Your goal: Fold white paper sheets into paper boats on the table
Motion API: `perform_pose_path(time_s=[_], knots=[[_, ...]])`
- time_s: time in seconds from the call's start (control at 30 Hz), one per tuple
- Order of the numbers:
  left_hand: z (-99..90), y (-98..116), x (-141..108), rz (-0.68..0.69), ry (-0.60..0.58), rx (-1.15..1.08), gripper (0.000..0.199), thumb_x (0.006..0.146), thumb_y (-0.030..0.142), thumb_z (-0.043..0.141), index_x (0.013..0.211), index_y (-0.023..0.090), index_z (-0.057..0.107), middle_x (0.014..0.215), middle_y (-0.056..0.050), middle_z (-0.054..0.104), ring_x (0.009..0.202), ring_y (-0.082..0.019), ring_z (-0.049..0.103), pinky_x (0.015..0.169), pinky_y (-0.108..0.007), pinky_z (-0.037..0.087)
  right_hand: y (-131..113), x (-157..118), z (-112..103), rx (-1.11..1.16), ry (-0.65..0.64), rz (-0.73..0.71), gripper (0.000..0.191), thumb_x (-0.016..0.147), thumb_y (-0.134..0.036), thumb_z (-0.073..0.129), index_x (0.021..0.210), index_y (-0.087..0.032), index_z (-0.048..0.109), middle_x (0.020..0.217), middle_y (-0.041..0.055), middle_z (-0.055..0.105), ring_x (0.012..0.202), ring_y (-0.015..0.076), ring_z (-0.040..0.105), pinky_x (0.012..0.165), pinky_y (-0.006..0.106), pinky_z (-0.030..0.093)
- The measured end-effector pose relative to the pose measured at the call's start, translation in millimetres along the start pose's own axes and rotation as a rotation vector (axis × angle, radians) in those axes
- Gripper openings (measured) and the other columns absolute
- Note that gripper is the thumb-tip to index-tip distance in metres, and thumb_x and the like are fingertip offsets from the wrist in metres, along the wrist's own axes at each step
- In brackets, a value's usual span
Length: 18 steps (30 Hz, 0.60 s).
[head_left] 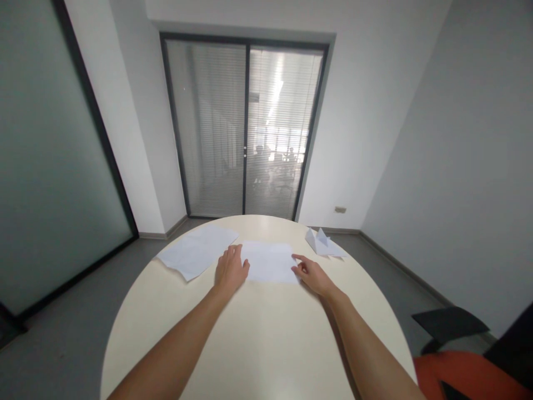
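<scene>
A white sheet of paper [268, 261] lies flat on the round cream table [258, 333]. At its left edge rests my left hand [231, 266], fingers stretched forward and thumb apart, touching the paper's side. My right hand [311, 274] is at the opposite edge; its index finger and thumb point inward, apart from each other, at the paper's border, while the other fingers curl under. Neither hand appears to grip the sheet. Left of my left hand is a stack of loose white paper [200, 250]. Folded white paper pieces [322, 244] stand beyond my right hand, near the table's rim.
An office chair with an orange seat [466, 372] and a black armrest [450, 323] stands at the table's lower right. Beyond the table is a dark-framed glass partition with blinds [208, 133]. A frosted glass panel [50, 155] rises at the left.
</scene>
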<state>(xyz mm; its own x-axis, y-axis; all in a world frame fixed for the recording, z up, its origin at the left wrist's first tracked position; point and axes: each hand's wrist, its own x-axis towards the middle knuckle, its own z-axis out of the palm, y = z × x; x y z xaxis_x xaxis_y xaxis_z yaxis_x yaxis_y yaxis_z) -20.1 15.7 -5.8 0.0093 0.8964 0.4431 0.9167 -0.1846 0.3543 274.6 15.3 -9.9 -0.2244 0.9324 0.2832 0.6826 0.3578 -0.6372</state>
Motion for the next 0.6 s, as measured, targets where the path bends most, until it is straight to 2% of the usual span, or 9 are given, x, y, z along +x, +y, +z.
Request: perform_pose_path(time_s=[0.1, 0.2, 0.33, 0.47, 0.53, 0.6], knots=[[3.4, 4, -5, 0.185, -0.008, -0.051, 0.047, 0.09, 0.025, 0.052, 0.137, 0.018, 0.047, 0.147, -0.014, 0.046, 0.135, -0.027, 0.043, 0.112, -0.041, 0.032, -3, 0, 1, 0.004, -0.043, -0.018, 0.051, 0.089, -0.04, 0.054, 0.131, -0.013, 0.059, 0.073, 0.0005, 0.065, 0.065, 0.0155, 0.055, 0.067, 0.028, 0.041], [9.2, 10, -12, 0.327, -0.158, -0.092, 0.055, 0.092, 0.031, 0.051, 0.144, 0.018, 0.042, 0.155, -0.012, 0.037, 0.143, -0.027, 0.033, 0.118, -0.042, 0.025, -4, 0, 3, 0.008, -0.072, -0.02, 0.052, 0.087, -0.038, 0.056, 0.133, -0.014, 0.059, 0.073, 0.0003, 0.064, 0.063, 0.015, 0.055, 0.065, 0.027, 0.041], [14.8, 13, -20, 0.31, -0.349, -0.068, 0.062, 0.092, 0.043, 0.048, 0.148, 0.017, 0.039, 0.16, -0.013, 0.028, 0.149, -0.033, 0.019, 0.12, -0.05, 0.018, -10, -1, 0, -0.124, -0.078, 0.024, 0.049, 0.086, -0.035, 0.058, 0.131, -0.016, 0.061, 0.074, 0.0017, 0.066, 0.065, 0.0166, 0.058, 0.067, 0.028, 0.043], [11.6, 16, -22, 0.296, -0.45, -0.013, 0.07, 0.092, 0.055, 0.044, 0.15, 0.018, 0.036, 0.162, -0.012, 0.021, 0.15, -0.033, 0.013, 0.121, -0.053, 0.013, -29, 1, -8, -0.381, 0.078, 0.108, 0.034, 0.091, -0.035, 0.052, 0.117, -0.021, 0.07, 0.083, 0.0068, 0.069, 0.08, 0.0205, 0.062, 0.077, 0.031, 0.044], [8.3, 19, -24, 0.314, -0.486, 0.012, 0.075, 0.091, 0.061, 0.042, 0.152, 0.018, 0.034, 0.163, -0.012, 0.018, 0.151, -0.034, 0.01, 0.121, -0.053, 0.011, -42, 2, -6, -0.392, 0.154, 0.081, 0.034, 0.094, -0.033, 0.047, 0.115, -0.019, 0.069, 0.091, 0.0089, 0.07, 0.09, 0.0226, 0.064, 0.084, 0.033, 0.046], [5.6, 23, -25, 0.334, -0.514, 0.019, 0.08, 0.09, 0.065, 0.04, 0.153, 0.018, 0.03, 0.164, -0.013, 0.014, 0.151, -0.035, 0.007, 0.121, -0.054, 0.01, -54, 2, 3, -0.319, 0.16, -0.034, 0.036, 0.096, -0.036, 0.045, 0.119, -0.02, 0.067, 0.103, 0.0096, 0.07, 0.102, 0.0229, 0.063, 0.091, 0.034, 0.046]])
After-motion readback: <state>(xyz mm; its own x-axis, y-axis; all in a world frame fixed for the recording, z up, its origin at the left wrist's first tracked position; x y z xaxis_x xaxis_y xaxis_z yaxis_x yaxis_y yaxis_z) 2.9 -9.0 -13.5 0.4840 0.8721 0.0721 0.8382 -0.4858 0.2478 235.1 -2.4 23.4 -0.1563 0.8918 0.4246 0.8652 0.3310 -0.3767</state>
